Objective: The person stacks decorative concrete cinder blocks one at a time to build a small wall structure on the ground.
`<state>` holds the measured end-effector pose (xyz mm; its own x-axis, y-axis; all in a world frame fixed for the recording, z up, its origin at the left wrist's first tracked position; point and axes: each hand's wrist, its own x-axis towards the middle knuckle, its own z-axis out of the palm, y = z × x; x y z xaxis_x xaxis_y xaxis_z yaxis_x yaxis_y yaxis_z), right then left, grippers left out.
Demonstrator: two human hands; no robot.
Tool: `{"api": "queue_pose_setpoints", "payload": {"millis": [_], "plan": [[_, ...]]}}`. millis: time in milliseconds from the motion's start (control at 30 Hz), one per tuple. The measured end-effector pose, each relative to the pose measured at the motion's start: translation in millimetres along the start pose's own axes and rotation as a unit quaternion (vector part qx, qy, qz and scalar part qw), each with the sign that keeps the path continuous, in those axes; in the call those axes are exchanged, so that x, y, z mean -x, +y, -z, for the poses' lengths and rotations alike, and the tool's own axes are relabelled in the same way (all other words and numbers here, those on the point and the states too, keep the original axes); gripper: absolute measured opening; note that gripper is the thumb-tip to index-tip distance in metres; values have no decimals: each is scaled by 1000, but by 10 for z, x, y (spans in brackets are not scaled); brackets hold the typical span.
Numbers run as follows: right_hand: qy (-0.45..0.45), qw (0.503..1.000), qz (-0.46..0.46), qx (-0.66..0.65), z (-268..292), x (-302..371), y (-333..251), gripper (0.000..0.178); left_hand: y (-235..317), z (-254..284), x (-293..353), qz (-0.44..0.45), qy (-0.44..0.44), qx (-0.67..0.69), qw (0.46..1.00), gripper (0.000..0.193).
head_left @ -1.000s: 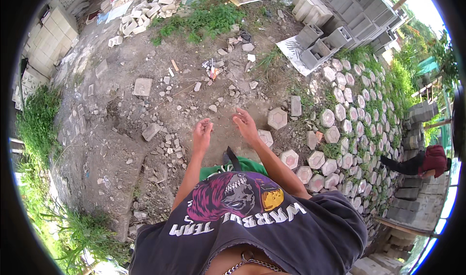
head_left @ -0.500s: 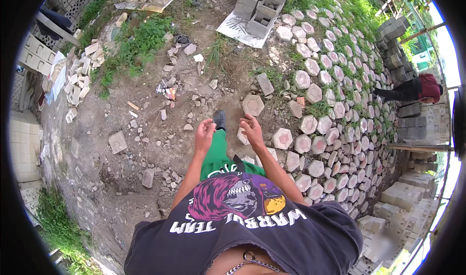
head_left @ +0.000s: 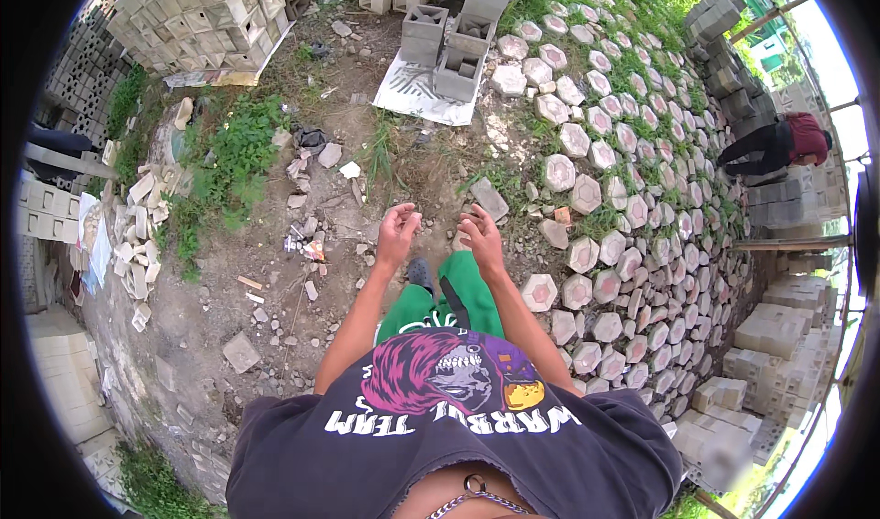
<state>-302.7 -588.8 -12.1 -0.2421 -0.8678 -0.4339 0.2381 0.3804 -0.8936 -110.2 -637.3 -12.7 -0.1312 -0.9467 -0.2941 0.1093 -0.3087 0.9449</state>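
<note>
My left hand hangs in the air in front of me, its fingers loosely bent and nothing in them. Level with it, my right hand is also empty, with its fingers bent and somewhat apart. The two hands do not touch each other. Below and just ahead of the right hand, a grey rectangular block lies on the dirt. Farther ahead, grey hollow concrete blocks stand on a white printed sheet. Under me show my green trousers and a dark shoe.
Hexagonal pavers cover the ground on the right, with grass between them. Rubble lies at the left beside green weeds. A tall stack of blocks rises at the far left. A person in a red top bends over at the right.
I have moved forward: the hollow blocks and sheet are closer, and ground things have slid down the view. My right leg has come forward. Both hands stay empty in front of me.
</note>
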Motion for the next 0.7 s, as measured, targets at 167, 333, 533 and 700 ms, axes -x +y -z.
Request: {"api": "queue_pose_setpoints", "payload": {"millis": [167,333,533,700], "plan": [[32,999,-7,2,30,-730,-255,54,110,-218,-826,25,-36,-18,999,34],[68,998,-14,-10,193,-1698,-534,53,179,-587,-1726,72,-53,-5,996,34],[85,994,-60,-20,352,-2791,-1129,52,594,-1051,-2843,123,-47,-38,991,36],[72,992,-99,-6,402,-3370,-1755,51,1129,-1399,-3521,127,-23,-27,991,36]]}}
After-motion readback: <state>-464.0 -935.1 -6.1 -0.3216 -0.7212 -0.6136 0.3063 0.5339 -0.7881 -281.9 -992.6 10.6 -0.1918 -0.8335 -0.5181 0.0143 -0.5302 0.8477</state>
